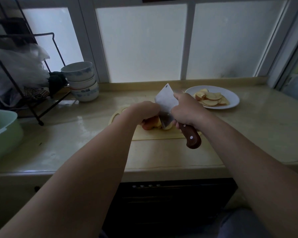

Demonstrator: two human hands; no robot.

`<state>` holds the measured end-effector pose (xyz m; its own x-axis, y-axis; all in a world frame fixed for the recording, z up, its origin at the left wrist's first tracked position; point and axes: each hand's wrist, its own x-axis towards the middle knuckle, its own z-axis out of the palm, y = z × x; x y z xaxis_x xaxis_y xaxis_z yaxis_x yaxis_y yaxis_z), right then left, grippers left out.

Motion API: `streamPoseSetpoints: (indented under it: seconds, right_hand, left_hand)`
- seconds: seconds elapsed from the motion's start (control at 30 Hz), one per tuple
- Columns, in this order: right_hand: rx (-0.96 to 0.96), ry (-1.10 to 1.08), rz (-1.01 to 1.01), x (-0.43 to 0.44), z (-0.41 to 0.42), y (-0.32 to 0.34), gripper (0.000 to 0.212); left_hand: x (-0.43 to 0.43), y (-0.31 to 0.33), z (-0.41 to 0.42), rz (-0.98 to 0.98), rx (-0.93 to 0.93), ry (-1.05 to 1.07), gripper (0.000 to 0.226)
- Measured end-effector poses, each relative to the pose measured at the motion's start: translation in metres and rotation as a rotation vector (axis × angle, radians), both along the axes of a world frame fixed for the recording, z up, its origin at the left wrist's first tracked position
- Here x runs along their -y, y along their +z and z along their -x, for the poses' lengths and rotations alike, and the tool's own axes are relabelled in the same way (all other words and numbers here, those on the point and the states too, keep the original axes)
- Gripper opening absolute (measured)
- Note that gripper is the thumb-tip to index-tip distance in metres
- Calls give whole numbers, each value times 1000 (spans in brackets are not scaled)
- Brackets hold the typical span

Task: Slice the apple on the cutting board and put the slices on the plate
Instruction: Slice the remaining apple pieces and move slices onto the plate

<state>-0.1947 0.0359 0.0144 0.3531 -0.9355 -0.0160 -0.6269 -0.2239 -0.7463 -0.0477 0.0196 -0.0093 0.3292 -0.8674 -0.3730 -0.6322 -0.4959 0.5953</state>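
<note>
Nearest, two bare forearms reaching out over the table (162, 157) toward the cutting board (162, 134). Left grip (144, 111) curled down over the apple (150, 124), pinning the red-skinned remainder to the board. Right grip (184, 110) wrapped tight round the wooden handle of the cleaver (166, 100), one finger stretched up along the blade, edge down in the pale flesh close by the left grip. Probably firm, crisp and light, wet and slippery on the cut face, apt to rock on the rounded skin. Best held from above, fingertips tucked back from the blade. Slices (211, 98) thin, likely easy to snap, heaped on the white plate (234, 100) beyond the right wrist, well apart from the board. Hidden behind wrists and blade: left fingertips, most of the apple, the cutting line itself, much of the board. Amount of apple left hard to judge in the dim light.
</note>
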Motion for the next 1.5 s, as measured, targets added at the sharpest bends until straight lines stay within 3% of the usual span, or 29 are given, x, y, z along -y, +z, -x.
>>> streamPoseSetpoints:
  seconds: [0.83,0.97,1.33,1.5]
  right_hand:
    - [-80,-16,27,-9,-7,1,63]
    - [-126,12,26,-10,-15,-4,64]
    - [-238,49,54,-2,-33,-14,64]
    - [-286,56,35,8,-41,-14,39]
  left_hand:
    - [-13,12,5,45,-21,-44,27]
    - [-14,13,9,-26,-8,-101,1]
    - [-16,14,6,-15,40,-175,12]
    - [-12,10,3,51,-13,-93,21]
